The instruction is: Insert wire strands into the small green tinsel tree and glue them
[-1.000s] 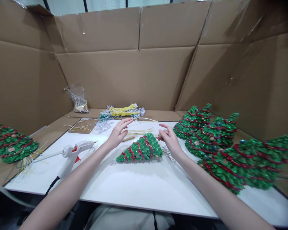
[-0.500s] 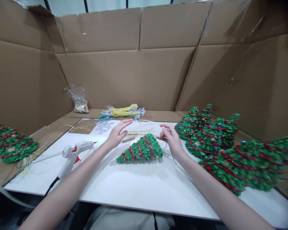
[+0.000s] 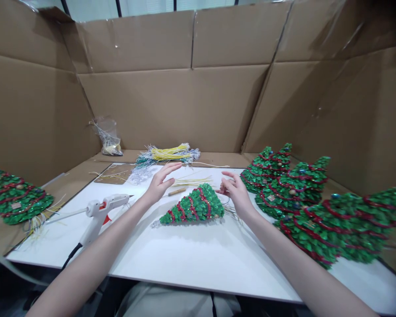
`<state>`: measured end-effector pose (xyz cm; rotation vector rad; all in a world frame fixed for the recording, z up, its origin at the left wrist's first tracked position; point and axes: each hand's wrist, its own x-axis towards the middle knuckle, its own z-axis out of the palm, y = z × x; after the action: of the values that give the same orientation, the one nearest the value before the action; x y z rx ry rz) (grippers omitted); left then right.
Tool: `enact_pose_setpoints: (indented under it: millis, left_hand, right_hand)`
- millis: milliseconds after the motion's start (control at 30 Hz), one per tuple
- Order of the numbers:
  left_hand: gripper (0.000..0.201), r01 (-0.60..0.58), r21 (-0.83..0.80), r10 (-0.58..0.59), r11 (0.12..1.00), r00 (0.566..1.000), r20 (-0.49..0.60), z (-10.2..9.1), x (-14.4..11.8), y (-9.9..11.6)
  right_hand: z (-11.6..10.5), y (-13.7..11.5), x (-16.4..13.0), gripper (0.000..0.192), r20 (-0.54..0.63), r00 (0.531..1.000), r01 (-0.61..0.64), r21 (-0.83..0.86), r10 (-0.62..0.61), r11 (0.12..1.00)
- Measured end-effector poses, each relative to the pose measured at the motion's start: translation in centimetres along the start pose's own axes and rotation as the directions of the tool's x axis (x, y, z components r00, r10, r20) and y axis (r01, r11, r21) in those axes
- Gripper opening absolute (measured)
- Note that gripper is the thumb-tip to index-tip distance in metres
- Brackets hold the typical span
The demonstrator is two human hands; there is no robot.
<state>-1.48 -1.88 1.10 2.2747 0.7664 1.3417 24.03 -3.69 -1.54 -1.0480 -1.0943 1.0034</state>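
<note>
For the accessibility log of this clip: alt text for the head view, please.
Two bare hands, left hand open and right hand loosely curled, hover over a small green sequinned cone tree with red garland lying on a white table. A white glue gun lies to the left, finished green trees to the right, inside brown cardboard walls.

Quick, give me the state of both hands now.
Left hand: open, holding nothing.
Right hand: fingers curled; whether it grips anything cannot be told.

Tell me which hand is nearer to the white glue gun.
Left. The left hand hovers open just right of the glue gun, beyond its nozzle. The right hand is farther off, past the small green tree lying between them.
</note>
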Motion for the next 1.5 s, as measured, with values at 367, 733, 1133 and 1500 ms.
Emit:
enact_pose_setpoints:
  millis: [367, 733, 1133, 1500]
  left_hand:
    - [0.038, 0.024, -0.052, -0.022, 0.998, 0.999, 0.048, 0.0, 0.0, -0.2]
    - [0.034, 0.059, -0.07, -0.054, 0.996, 0.996, 0.07, 0.0, -0.2, -0.3]
    - [0.035, 0.114, -0.14, -0.109, 0.984, 0.993, 0.048, -0.2, 0.0, 0.4]
    - [0.036, 0.107, -0.169, -0.103, 0.98, 0.994, 0.032, -0.2, 0.0, 0.1]
  right_hand:
    - [0.4, -0.8, -0.2, 0.036, -0.011, 0.999, 0.044, 0.081, -0.043, 0.996]
    - [0.1, -0.8, 0.0, 0.042, -0.077, 0.997, 0.02, 0.131, -0.01, 0.991]
    - [-0.2, -0.3, 0.3, 0.038, -0.235, 0.97, -0.048, 0.099, 0.07, 0.994]
    - [-0.1, -0.2, 0.0, 0.038, -0.088, 0.996, 0.024, 0.016, -0.023, 1.0]
